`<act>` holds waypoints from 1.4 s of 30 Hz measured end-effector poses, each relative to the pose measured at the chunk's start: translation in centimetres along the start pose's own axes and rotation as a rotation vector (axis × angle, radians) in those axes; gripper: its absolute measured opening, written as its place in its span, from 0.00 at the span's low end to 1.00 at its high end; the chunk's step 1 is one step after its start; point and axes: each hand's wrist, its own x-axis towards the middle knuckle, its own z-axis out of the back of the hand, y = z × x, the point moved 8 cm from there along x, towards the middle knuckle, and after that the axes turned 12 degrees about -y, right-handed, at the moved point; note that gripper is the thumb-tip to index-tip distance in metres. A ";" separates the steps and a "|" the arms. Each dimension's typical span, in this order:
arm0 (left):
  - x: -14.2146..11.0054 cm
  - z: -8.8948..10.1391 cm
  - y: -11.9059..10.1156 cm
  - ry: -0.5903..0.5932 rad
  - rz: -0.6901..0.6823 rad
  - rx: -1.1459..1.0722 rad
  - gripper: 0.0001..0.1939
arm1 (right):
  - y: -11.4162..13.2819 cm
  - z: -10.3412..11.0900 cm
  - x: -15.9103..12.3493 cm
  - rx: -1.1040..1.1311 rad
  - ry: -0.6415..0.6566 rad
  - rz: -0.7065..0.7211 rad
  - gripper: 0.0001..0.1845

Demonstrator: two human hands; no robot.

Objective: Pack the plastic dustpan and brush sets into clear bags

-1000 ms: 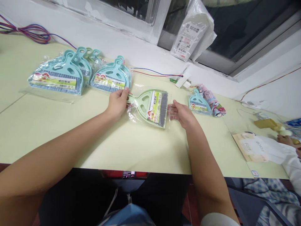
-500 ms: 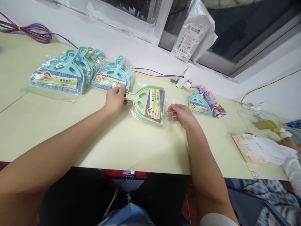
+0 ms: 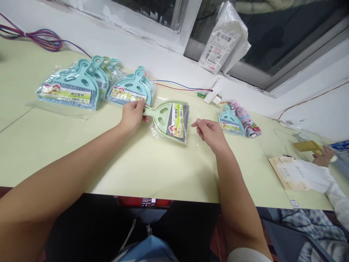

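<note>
My left hand (image 3: 132,115) is closed around the handle of a light green dustpan (image 3: 163,115). The dustpan lies level just above or on the table, its wide edge to the right. A grey-bristled brush with a printed label (image 3: 177,120) sits in its pan, and a clear plastic bag (image 3: 156,135) wraps the set. To the right of the pan, my right hand (image 3: 210,133) has its fingers curled, thumb and index finger together at the faint loose end of the bag. The thin film there is hard to see.
Several bagged blue dustpan sets (image 3: 73,82) stand at the back left, with another blue set (image 3: 131,87) nearer. A small blue set (image 3: 231,122) lies beside a patterned cloth bundle (image 3: 247,118). At right are a tissue pack (image 3: 296,173) and another person's hand (image 3: 323,157).
My right hand's fingers have curled together at the bag's end. The left hand and dustpan have shifted very slightly left. At right, the other person's hand has moved towards the yellow object.
</note>
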 end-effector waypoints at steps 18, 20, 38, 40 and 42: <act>-0.7 -0.3 -0.1 0.018 -0.014 0.015 0.19 | 0.1 -3.3 -2.4 -0.079 0.166 -0.135 0.29; -0.7 -0.3 -0.1 0.015 -0.010 0.010 0.19 | 0.1 -2.2 -1.8 -0.172 0.055 -0.073 0.27; -0.2 0.0 0.1 0.006 0.003 0.007 0.19 | -3.9 0.3 0.9 0.094 0.006 -0.356 0.16; -0.2 0.0 0.1 0.010 0.005 0.008 0.19 | -3.9 0.4 1.1 0.077 0.001 -0.332 0.17; -0.2 0.0 0.2 0.013 0.003 0.009 0.20 | -4.2 0.4 1.2 0.042 0.007 -0.320 0.16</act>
